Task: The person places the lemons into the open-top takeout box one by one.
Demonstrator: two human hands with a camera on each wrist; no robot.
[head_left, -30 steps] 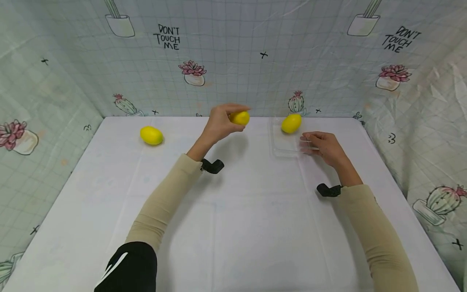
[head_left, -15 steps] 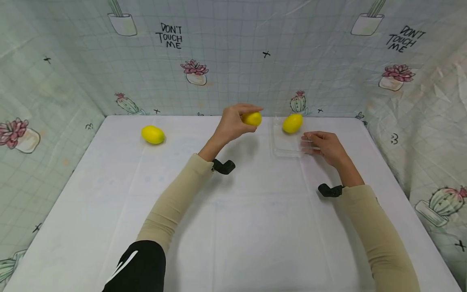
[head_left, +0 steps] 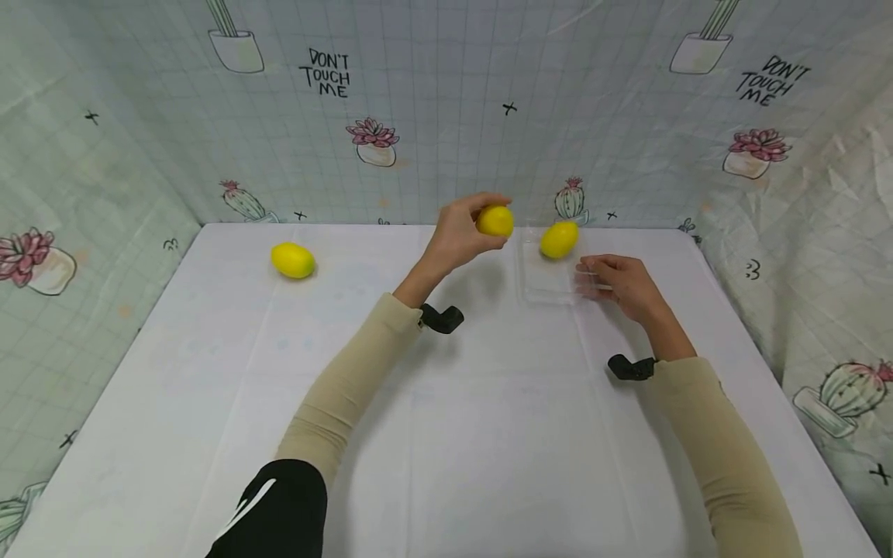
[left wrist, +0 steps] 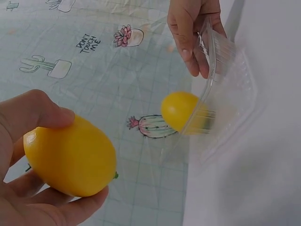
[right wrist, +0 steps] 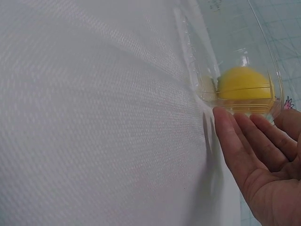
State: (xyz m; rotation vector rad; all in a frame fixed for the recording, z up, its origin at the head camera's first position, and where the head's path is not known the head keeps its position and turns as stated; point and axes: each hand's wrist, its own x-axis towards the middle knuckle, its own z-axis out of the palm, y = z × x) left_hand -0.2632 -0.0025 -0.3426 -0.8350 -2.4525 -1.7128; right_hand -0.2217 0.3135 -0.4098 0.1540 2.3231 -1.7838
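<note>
My left hand point(head_left: 456, 236) grips a lemon point(head_left: 495, 221) between thumb and fingers, raised over the table just left of a clear plastic container point(head_left: 544, 293). The left wrist view shows this yellow lemon point(left wrist: 70, 155) close up, with a small green tip. Inside the container lies a second lemon point(head_left: 560, 240), near its far side. My right hand point(head_left: 621, 285) holds the container's right side, with fingertips point(right wrist: 223, 115) against the clear wall and the thumb near the rim. A third lemon point(head_left: 293, 260) rests on the table at the far left.
A white cloth covers the table point(head_left: 502, 434). Behind it and along both sides hangs a printed curtain point(head_left: 446, 116) with cactus drawings. Black wrist cameras point(head_left: 442, 318) sit at both cuffs.
My left hand has moved right with its lemon, closer to the container. The right hand, the container and the other two lemons have stayed in place.
</note>
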